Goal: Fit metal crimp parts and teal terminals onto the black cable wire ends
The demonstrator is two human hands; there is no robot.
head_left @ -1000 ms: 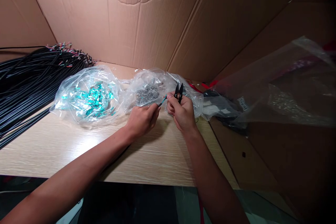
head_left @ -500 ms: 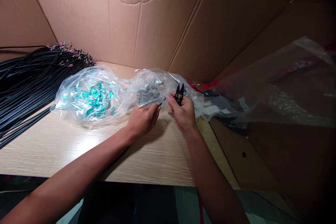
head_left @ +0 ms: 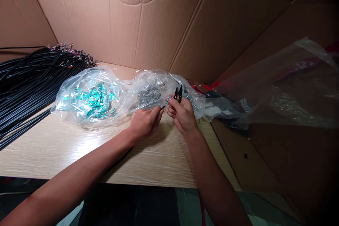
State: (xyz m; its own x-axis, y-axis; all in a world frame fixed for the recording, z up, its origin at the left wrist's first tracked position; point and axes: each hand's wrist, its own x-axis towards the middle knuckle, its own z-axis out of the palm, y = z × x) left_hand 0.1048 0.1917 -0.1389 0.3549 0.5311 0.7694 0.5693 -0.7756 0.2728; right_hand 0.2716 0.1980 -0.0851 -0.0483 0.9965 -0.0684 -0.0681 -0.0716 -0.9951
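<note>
My left hand (head_left: 145,123) pinches a thin black cable whose teal-sheathed end (head_left: 166,102) pokes out toward my right hand. My right hand (head_left: 182,114) grips small black thread snips (head_left: 178,93), their blades pointing up and lying just beside the teal end. Behind my hands lies a clear plastic bag of grey metal pieces (head_left: 147,96). To its left, another clear bag holds teal pieces (head_left: 92,99). The cable's length below my left hand is hidden by the hand and forearm.
A large bundle of black cables (head_left: 34,77) with multicoloured wire ends lies at the left of the light wood table (head_left: 79,152). Cardboard sheets (head_left: 132,24) line the back. Dark bagged items (head_left: 222,107) and a large clear plastic sheet (head_left: 280,91) are at right.
The snips have shifted left and tilted toward the teal wire end. My left hand has risen slightly, and the two hands are a little closer together.
</note>
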